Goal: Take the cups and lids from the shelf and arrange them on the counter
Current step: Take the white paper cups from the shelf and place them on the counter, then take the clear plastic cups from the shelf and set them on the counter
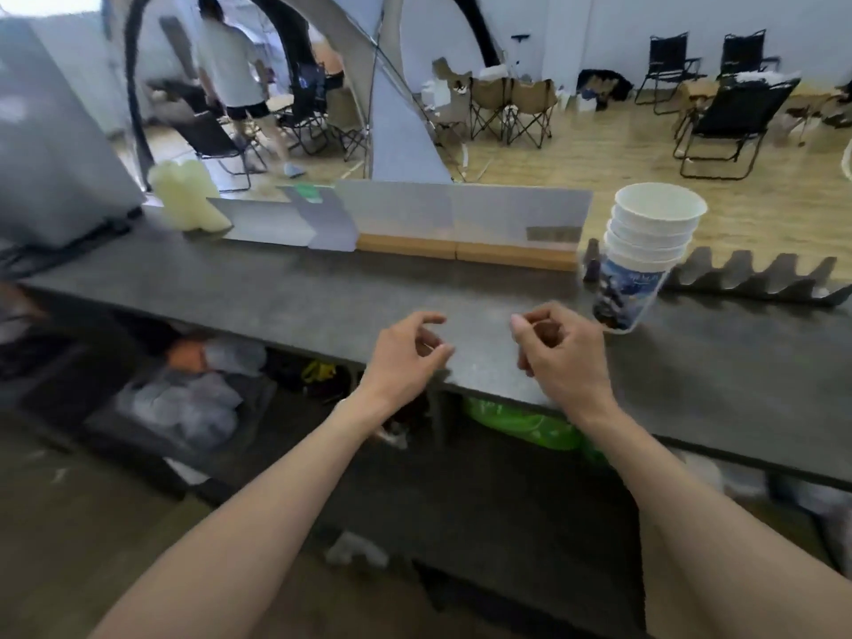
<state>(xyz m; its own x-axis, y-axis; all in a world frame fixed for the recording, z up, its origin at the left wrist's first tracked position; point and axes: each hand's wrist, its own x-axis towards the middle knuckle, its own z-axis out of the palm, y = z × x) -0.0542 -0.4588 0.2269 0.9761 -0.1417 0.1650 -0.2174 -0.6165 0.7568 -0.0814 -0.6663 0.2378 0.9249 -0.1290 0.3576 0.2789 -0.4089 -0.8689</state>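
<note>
A stack of several white paper cups (643,255) with a blue and dark print stands on the grey counter (322,292), leaning a little to the right. My right hand (560,350) hovers just left of the stack's base, fingers loosely curled, holding nothing. My left hand (405,352) is over the counter's front edge, fingers apart and curved, empty. Under the counter, a shelf (193,408) holds clear plastic bags of what look like lids or cups; the blur hides the detail.
A pale translucent stack (186,200) stands at the counter's back left beside a grey machine (50,145). A low clear screen on wooden blocks (461,223) lines the back edge. A grey zigzag rack (756,276) lies at the right. A green bag (521,422) sits below.
</note>
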